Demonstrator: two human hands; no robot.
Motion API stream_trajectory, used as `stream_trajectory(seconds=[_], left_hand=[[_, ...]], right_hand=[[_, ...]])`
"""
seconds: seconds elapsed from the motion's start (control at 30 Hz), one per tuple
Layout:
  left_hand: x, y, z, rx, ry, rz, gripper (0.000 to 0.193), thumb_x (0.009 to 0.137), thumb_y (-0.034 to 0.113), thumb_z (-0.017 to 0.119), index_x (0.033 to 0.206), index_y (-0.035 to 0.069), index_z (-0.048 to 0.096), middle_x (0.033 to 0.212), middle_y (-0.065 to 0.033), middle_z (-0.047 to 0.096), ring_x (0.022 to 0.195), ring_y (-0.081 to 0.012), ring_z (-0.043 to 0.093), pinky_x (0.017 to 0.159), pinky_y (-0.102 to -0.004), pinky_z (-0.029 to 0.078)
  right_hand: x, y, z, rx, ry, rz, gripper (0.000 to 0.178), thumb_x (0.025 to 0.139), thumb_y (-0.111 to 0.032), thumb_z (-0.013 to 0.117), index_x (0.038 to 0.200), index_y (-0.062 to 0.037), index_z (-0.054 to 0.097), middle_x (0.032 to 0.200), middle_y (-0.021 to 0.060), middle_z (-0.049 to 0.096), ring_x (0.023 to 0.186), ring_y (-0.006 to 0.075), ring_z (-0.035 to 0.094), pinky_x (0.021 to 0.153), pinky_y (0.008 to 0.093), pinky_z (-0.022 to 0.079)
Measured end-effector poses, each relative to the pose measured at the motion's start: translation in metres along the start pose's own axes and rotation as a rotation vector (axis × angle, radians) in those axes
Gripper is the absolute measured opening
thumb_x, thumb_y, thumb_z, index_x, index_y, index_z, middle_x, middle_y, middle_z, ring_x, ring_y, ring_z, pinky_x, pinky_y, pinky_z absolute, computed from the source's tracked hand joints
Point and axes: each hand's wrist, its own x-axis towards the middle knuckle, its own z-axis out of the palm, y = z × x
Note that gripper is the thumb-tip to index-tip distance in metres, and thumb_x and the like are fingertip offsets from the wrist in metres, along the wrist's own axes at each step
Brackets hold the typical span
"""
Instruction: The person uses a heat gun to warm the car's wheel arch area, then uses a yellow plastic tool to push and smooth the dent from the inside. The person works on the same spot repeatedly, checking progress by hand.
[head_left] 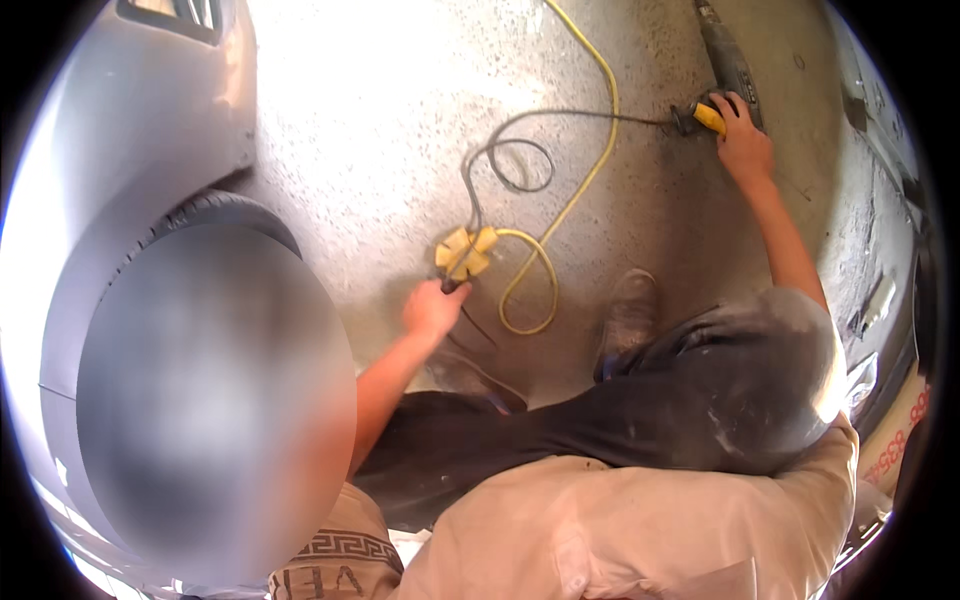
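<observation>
My left hand point(433, 308) is closed round a black plug point(450, 285) at the near side of a yellow multi-outlet power block point(466, 252) on the floor. Whether the plug's prongs sit in an outlet cannot be made out. Far to the right, my right hand point(745, 145) has its fingers wrapped over the yellow and black handle of a corded power tool point(728, 55). The tool lies on the floor, with a long dark body narrowing to a tip away from me. A dark cord point(550, 113) loops between the tool's handle and the power block.
A yellow extension cable point(612, 85) curls over the speckled concrete floor point(400, 90). At left stands a silver car body point(150, 120) with a tyre point(225, 212), partly covered by a blurred patch. My dusty shoe point(630, 310) is close to the cable loop. Assorted items line the right edge.
</observation>
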Motion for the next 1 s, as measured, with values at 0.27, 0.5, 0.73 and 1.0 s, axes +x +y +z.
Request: stream_trajectory(seconds=[0.27, 0.5, 0.73, 1.0], left_hand=[[0.005, -0.024, 0.014, -0.182, 0.045, 0.138, 0.031, 0.08, 0.031, 0.075, 0.09, 0.002, 0.074, 0.092, -0.023, 0.071, 0.089, -0.0395, 0.069, 0.079, -0.0475, 0.054], [-0.004, -0.015, -0.017, -0.314, 0.06, 0.282, 0.035, 0.086, 0.031, 0.066, 0.095, -0.002, 0.07, 0.09, -0.0255, 0.07, 0.089, -0.0429, 0.068, 0.079, -0.0503, 0.053], [-0.084, 0.004, -0.086, -0.148, 0.131, 0.299, 0.038, 0.091, 0.036, 0.062, 0.096, -0.001, 0.063, 0.09, -0.027, 0.07, 0.089, -0.0457, 0.068, 0.081, -0.0558, 0.053], [-0.301, 0.079, -0.266, -0.319, 0.303, 0.225, 0.04, 0.089, 0.036, 0.064, 0.109, 0.001, 0.057, 0.093, -0.0268, 0.07, 0.091, -0.0467, 0.067, 0.081, -0.0551, 0.052]], right_hand=[[0.012, -0.001, -0.002, 0.047, -0.064, -0.177, 0.063, 0.08, -0.002, 0.065, 0.138, -0.0239, 0.053, 0.157, 0.0094, 0.041, 0.092, 0.036, 0.071, 0.08, 0.0473, 0.057], [0.038, 0.027, 0.011, -0.146, -0.077, -0.399, 0.037, 0.08, -0.014, 0.07, 0.116, -0.0218, 0.065, 0.134, 0.0054, 0.061, 0.083, 0.0305, 0.072, 0.069, 0.0429, 0.056], [-0.01, -0.022, -0.144, 0.766, 0.137, -0.11, 0.03, 0.071, -0.004, 0.073, 0.099, -0.0127, 0.066, 0.088, 0.0124, 0.068, 0.083, 0.0379, 0.068, 0.073, 0.0412, 0.053], [-0.086, -0.07, -0.373, 1.471, 0.088, 0.385, 0.023, 0.07, 0.003, 0.073, 0.088, -0.0062, 0.062, 0.078, -0.0036, 0.06, 0.067, 0.0097, 0.055, 0.063, 0.0275, 0.048]])
